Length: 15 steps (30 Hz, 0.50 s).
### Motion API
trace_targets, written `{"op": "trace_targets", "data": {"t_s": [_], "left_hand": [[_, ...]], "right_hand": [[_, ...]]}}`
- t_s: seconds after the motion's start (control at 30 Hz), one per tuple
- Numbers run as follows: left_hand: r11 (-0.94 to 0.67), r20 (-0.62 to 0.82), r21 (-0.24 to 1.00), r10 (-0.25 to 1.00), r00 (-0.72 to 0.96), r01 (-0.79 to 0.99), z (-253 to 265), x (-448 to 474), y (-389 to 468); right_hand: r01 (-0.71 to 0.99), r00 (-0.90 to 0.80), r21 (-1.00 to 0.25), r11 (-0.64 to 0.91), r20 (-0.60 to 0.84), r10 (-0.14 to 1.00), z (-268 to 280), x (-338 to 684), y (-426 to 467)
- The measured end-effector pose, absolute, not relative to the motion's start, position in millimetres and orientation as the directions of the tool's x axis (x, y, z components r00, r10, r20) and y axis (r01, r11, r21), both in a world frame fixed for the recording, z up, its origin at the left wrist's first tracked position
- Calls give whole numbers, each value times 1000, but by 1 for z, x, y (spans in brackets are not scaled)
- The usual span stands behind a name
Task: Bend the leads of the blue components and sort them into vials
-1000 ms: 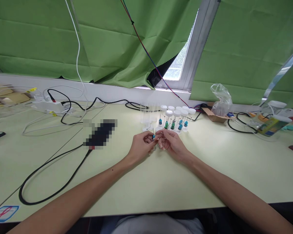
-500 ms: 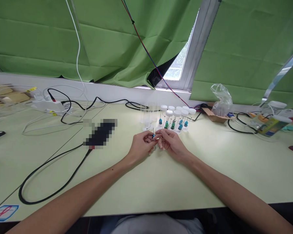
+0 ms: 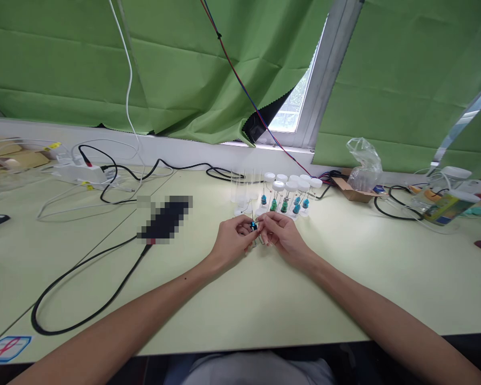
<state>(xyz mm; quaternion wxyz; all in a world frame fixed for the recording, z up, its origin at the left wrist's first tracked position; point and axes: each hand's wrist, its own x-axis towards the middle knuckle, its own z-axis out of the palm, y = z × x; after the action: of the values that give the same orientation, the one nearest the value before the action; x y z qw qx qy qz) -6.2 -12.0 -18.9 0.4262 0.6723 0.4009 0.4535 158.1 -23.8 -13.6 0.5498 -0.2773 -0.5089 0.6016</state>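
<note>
Blue part, just one, and the left hand has it, fingers pinched close, in front of eight white caps! The right hand bunches fingertips right beside it; whether they grip anything, I can't tell. Lower left, one sticker: a red, 8-like loop.

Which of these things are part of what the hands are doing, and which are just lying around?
Seemingly part of the work:
small blue-topped piece in the left hand, right hand close by
white-lidded containers
clear cylinders

Probably just lying about:
plastic bag
cardboard box
looped black cable
</note>
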Motion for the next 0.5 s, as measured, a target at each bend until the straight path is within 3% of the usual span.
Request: {"op": "trace_targets", "data": {"t_s": [0.5], "left_hand": [[-375, 308, 892, 913, 269, 254, -19, -6, -13]], "right_hand": [[-268, -158, -936, 227, 276, 948, -14, 157, -26]]}}
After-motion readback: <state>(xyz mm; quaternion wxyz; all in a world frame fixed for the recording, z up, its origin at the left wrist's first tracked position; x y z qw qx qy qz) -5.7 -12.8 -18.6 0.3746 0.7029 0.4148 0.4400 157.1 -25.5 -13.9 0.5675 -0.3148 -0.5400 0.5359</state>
